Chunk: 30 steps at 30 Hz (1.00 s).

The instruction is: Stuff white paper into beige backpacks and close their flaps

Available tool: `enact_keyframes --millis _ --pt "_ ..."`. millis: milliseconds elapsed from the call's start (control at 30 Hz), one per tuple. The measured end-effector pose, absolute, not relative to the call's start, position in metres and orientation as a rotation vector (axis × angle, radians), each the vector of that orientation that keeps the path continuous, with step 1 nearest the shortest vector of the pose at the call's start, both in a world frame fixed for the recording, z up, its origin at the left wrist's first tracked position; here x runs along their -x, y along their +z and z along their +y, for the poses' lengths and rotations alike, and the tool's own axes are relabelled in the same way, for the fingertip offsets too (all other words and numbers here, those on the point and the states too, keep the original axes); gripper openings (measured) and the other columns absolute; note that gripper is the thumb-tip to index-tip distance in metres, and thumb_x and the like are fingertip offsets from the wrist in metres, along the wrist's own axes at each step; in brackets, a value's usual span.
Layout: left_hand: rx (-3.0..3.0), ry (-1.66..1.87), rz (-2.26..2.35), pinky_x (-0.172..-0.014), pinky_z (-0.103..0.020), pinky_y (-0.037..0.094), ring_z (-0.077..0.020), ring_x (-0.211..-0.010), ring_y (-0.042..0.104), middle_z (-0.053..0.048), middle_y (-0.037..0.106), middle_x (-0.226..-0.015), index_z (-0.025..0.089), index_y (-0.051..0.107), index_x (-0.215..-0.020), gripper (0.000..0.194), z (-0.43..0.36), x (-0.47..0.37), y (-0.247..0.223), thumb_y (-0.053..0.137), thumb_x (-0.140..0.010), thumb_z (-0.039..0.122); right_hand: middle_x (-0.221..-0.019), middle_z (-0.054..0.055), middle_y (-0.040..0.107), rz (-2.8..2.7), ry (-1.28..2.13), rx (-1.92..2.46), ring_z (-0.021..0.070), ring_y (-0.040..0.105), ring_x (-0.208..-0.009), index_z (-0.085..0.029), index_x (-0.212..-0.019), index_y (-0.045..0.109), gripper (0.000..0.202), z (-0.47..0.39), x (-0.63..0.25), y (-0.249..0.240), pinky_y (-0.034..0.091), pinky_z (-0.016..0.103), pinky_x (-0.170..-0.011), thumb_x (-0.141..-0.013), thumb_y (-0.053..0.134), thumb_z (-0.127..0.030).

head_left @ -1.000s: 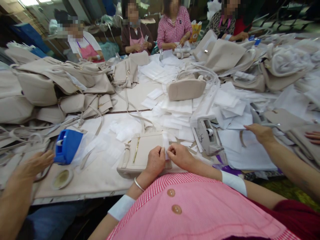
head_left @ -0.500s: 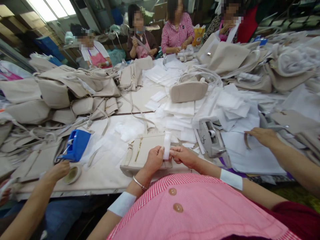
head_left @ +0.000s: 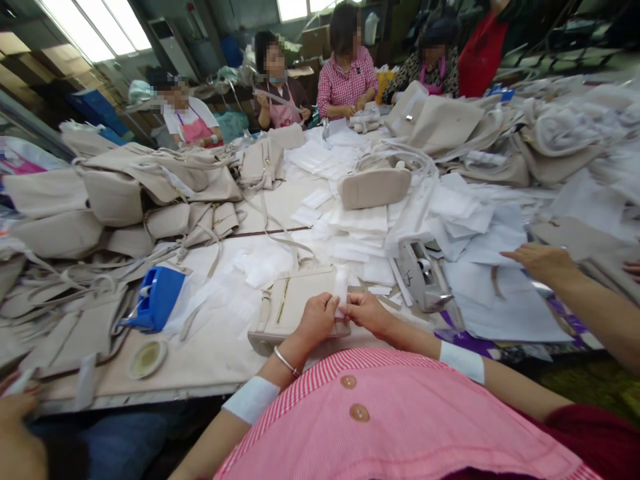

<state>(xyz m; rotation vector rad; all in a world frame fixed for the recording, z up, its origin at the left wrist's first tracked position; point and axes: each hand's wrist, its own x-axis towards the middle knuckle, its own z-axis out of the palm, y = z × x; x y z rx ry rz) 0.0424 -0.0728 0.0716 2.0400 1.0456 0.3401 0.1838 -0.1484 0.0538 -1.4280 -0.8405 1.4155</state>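
Note:
A beige handbag with a gold zip lies on the table in front of me. Across its right end runs a strip of white packing foam. My left hand is closed on the left side of the strip, over the bag. From the right, my right hand pinches the strip's other edge, its fingertips almost meeting those of the left. A beige strap partly shows behind my right fingers. What lies beneath the strip is hidden.
Left of the bag stand a blue tape dispenser and a small round dish. A grey tape dispenser is at right, beside white sheets. Beige bags pile up at left. A co-worker's hand reaches in from the right.
The bag and both my hands have shifted slightly right, still gripping the foam strip. At left, a co-worker's hand has withdrawn from the blue dispenser toward the table's edge.

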Motion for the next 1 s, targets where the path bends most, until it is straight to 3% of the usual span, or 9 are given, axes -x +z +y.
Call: enact_keyframes --millis 167,300,367,500,633,867,1000 --pt "-2.119 0.317 1.022 -0.07 -0.029 0.044 -0.0178 -0.07 0.061 -0.007 0.068 -0.074 0.017 0.065 -0.077 0.037 -0.052 -0.021 0.085 0.036 -0.093 0.033 -0.055 -0.002 0.052 -0.686 1.505 1.39 0.0065 0.033 -0.041 -0.016 -0.069 0.056 0.037 -0.151 -0.184 0.049 0.025 0.022 -0.041 -0.078 0.055 -0.052" --pt "-2.117 0.573 1.367 -0.091 -0.033 0.044 -0.023 -0.101 0.062 -0.012 0.069 -0.105 0.015 0.065 -0.105 0.037 -0.01 0.037 0.089 0.038 -0.092 0.036 -0.084 0.006 0.064 -0.526 1.315 1.638 0.0081 0.044 -0.052 -0.015 -0.093 0.062 0.043 -0.16 -0.189 0.039 0.032 0.021 -0.044 -0.081 0.053 -0.054" --pt "-2.087 0.507 1.587 -0.097 -0.037 0.042 -0.0273 -0.109 0.059 -0.017 0.066 -0.113 0.01 0.062 -0.112 0.04 0.009 0.069 0.083 0.045 -0.087 0.037 -0.1 0.009 0.064 -0.434 1.303 1.681 0.0108 0.053 -0.065 -0.017 -0.1 0.061 0.044 -0.162 -0.185 0.033 0.039 0.021 -0.051 -0.081 0.054 -0.057" --pt "-1.827 0.175 1.626 -0.09 -0.038 0.047 -0.0293 -0.101 0.063 -0.016 0.07 -0.107 0.009 0.065 -0.108 0.043 0.019 0.107 0.069 0.055 -0.081 0.042 -0.099 0.007 0.065 -0.435 1.499 1.501 0.016 0.058 -0.08 -0.019 -0.103 0.061 0.047 -0.155 -0.162 0.031 0.045 0.024 -0.061 -0.082 0.051 -0.061" --pt "-1.671 0.279 1.326 -0.081 -0.032 0.051 -0.0241 -0.092 0.066 -0.009 0.073 -0.102 0.014 0.066 -0.107 0.04 0.003 0.103 0.071 0.062 -0.075 0.038 -0.084 0.004 0.065 -0.542 1.311 1.529 0.0166 0.057 -0.074 -0.016 -0.093 0.061 0.042 -0.149 -0.156 0.044 0.045 0.025 -0.062 -0.077 0.063 -0.054" --pt "-1.752 0.28 1.189 -0.09 -0.034 0.048 -0.0228 -0.098 0.064 -0.01 0.07 -0.109 0.014 0.063 -0.116 0.045 -0.004 0.065 0.068 0.062 -0.073 0.027 -0.093 0.007 0.068 -0.658 1.109 1.801 0.0243 0.061 -0.086 -0.014 -0.101 0.064 0.046 -0.179 -0.189 0.036 0.048 0.032 -0.072 -0.079 0.058 -0.054" --pt "-1.921 0.267 1.199 -0.097 -0.038 0.043 -0.0241 -0.105 0.06 -0.011 0.067 -0.108 0.015 0.067 -0.11 0.043 0.003 0.054 0.063 0.059 -0.068 0.015 -0.109 0.013 0.065 -0.794 0.757 2.06 0.0284 0.058 -0.102 -0.013 -0.114 0.061 0.047 -0.188 -0.185 0.028 0.046 0.042 -0.089 -0.086 0.047 -0.049"
